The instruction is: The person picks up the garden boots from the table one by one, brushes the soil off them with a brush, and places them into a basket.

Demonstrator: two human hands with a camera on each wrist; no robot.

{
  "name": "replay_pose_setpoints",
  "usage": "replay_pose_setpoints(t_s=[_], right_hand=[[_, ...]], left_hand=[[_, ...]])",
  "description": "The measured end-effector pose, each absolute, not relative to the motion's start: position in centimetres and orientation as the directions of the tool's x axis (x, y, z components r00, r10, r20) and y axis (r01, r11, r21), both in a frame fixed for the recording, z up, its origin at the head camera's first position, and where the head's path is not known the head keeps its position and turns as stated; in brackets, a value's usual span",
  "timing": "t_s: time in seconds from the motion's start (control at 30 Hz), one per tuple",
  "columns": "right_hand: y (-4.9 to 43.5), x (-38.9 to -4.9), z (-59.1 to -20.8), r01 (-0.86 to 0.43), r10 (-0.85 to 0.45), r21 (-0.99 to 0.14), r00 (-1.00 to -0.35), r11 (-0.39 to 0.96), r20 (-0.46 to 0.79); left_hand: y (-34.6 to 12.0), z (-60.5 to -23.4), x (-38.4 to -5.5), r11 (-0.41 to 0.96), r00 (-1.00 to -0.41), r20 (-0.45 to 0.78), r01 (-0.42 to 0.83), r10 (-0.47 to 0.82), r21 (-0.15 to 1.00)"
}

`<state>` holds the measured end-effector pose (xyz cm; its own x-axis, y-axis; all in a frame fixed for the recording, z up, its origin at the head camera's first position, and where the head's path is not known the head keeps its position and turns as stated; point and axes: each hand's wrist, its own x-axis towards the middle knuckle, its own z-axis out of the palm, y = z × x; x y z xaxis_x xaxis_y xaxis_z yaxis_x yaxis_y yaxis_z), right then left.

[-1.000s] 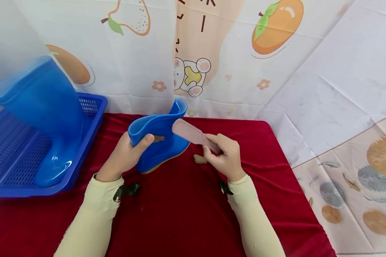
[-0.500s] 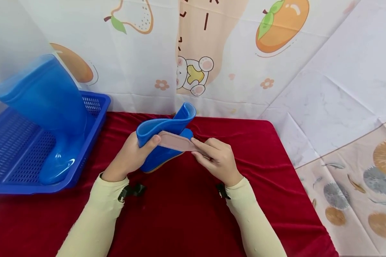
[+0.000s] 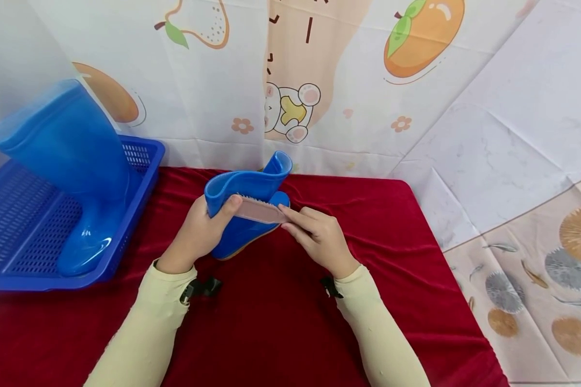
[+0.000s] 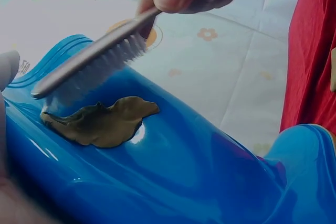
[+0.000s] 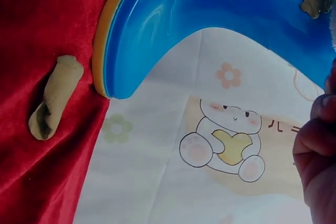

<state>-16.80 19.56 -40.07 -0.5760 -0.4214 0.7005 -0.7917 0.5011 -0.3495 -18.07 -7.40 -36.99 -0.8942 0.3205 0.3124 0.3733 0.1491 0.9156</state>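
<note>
My left hand [image 3: 191, 234] grips a blue rain boot [image 3: 237, 236] by the top of its shaft, thumb on the outside. The boot leans over the red cloth. Between thumb and fingers, my right hand [image 3: 319, 234] pinches the handle of a brush [image 3: 260, 210], held across the shaft with white bristles. The left wrist view shows a brown, mud-like patch [image 4: 107, 127] stuck on the shaft. There the brush's bristle tips [image 4: 68, 95] are at the patch's upper edge; whether they touch it I cannot tell. The head view hides the patch behind the brush.
A second blue boot [image 3: 87, 161] stands in a blue plastic basket [image 3: 29, 282] at the left. Beside the held boot's sole, a tan lump [image 5: 55, 98] lies on the red cloth [image 3: 281, 322]. A printed curtain [image 3: 198, 107] hangs behind the table.
From the right of the boot, the brush has swung left and across the shaft, covering the brown patch in the head view. It has since tilted so its bristles show along the upper edge.
</note>
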Motion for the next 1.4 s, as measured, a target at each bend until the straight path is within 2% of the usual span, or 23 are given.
replay_pose_setpoints(t_s=[0.27, 0.57, 0.67, 0.9, 1.03, 1.23, 1.4], right_hand=[[20.2, -17.3, -40.6, -0.753, -0.42, -0.406, -0.637, 0.517, 0.646], [20.5, -17.4, -41.0, -0.731, -0.416, -0.396, -0.657, 0.556, 0.628], [20.2, -17.1, -40.8, -0.755, -0.431, -0.384, -0.631, 0.531, 0.645], [19.4, -16.5, -40.3, -0.841, -0.483, -0.334, -0.523, 0.426, 0.702], [19.1, -16.4, -40.2, -0.848, -0.482, -0.32, -0.508, 0.422, 0.714], [18.9, -16.5, -40.2, -0.803, -0.453, -0.342, -0.568, 0.488, 0.687], [19.1, -16.7, -40.4, -0.761, -0.429, -0.364, -0.618, 0.537, 0.659]], left_hand=[[-7.7, -36.8, -18.2, 0.124, -0.926, 0.269, 0.309, 0.266, 0.943], [-8.1, -37.0, -18.5, 0.118, -0.955, 0.252, 0.271, 0.156, 0.955], [-8.0, -37.1, -18.4, 0.11, -0.956, 0.25, 0.268, 0.153, 0.957], [-7.3, -37.4, -18.1, 0.104, -0.92, 0.29, 0.326, 0.262, 0.94], [-6.9, -37.5, -18.0, 0.093, -0.904, 0.306, 0.346, 0.297, 0.933], [-6.7, -37.3, -18.0, 0.106, -0.919, 0.308, 0.341, 0.246, 0.934], [-6.6, -37.2, -18.0, 0.107, -0.939, 0.314, 0.33, 0.142, 0.938]])
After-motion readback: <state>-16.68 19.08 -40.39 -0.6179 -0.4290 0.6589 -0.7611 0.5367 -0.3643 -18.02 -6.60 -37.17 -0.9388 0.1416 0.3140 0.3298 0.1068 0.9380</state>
